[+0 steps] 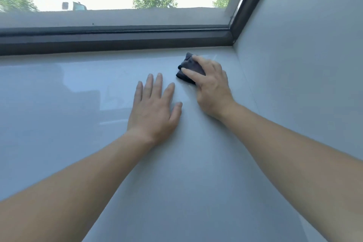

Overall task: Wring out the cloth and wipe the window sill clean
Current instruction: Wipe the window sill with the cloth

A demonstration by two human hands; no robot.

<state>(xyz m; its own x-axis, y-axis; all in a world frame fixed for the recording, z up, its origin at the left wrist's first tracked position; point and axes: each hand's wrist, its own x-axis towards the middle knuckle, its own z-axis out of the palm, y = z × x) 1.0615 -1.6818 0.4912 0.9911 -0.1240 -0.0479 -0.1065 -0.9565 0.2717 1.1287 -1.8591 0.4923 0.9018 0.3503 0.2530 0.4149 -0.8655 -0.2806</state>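
A small dark grey cloth [189, 66], folded into a wad, lies on the glossy pale grey window sill [68, 88] near its far right corner. My right hand [209, 86] lies on top of the cloth and presses it onto the sill, with the fingers spread over it and the thumb along its left edge. Most of the cloth is hidden under that hand. My left hand [154, 107] rests flat on the bare sill just to the left of the cloth, fingers straight and slightly apart, holding nothing.
A dark window frame [117, 40] runs along the far edge of the sill. A pale grey side wall [294, 55] closes the sill on the right. Through the glass I see trees and parked cars far below.
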